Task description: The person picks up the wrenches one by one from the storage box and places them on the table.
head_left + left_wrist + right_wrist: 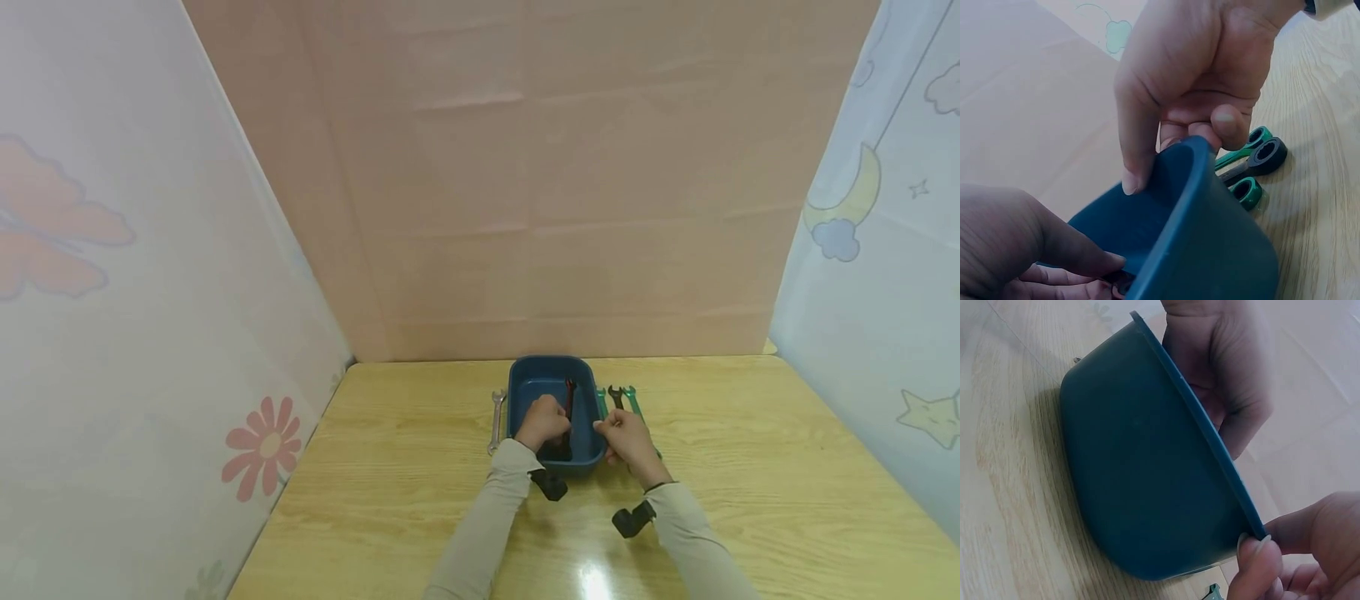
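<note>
A deep blue plastic bin (546,365) stands on the table. My left hand (545,421) reaches down inside it, thumb and fingers pinching the dark and red ring end of a wrench (1124,284). That wrench's red shaft (570,398) leans toward the far right of the bin. Most of the left fingers are hidden behind the bin wall in the right wrist view. With thumb and curled fingers, my right hand (628,439) grips the bin's right rim near its front corner, thumb inside the wall.
Left of the bin lies a silver open-end wrench (496,421). Close along its right side are a black wrench (1267,156) and two green wrenches, one with its ring end (1247,192) nearest the bin. A tan backdrop (555,250) rises behind the wooden table (405,433).
</note>
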The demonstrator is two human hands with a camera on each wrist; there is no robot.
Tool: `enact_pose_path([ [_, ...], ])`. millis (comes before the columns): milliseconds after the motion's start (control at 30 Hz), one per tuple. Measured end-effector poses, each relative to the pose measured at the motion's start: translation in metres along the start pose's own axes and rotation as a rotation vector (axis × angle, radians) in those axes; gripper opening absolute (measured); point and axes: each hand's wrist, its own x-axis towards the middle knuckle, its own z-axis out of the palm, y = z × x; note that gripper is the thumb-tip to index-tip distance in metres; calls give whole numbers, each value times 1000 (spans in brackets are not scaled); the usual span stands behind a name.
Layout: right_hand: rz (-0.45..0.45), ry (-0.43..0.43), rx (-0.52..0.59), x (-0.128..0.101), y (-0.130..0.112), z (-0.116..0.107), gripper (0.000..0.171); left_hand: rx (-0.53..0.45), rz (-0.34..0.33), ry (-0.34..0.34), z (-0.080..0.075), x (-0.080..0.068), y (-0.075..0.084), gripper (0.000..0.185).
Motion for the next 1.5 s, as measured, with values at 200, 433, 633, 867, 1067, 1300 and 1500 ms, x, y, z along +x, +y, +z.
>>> enact_pose_path([
  [200,3,6,-1,0,0,0,20,-49,4,16,-3,-2,0,33],
  [433,10,0,-5,-1,-1,0,20,-73,-4,54,-3,-2,-2,32],
  [633,4,2,8,-1,-3,0,20,-100,-12,96,-5,-3,1,22],
  [867,9,2,-3,-1,-3,-1,20,-98,-21,120,-7,-7,3,11],
  [1067,19,1,12,-3,-3,0,20,-144,-17,112,-8,-9,2,5],
  [1300,32,-8,31,-3,-4,0,20,-190,-9,112,-10,-11,2,4],
  [1500,29,-19,37,-4,-3,-1,21,-225,-8,122,-13,-12,1,6],
])
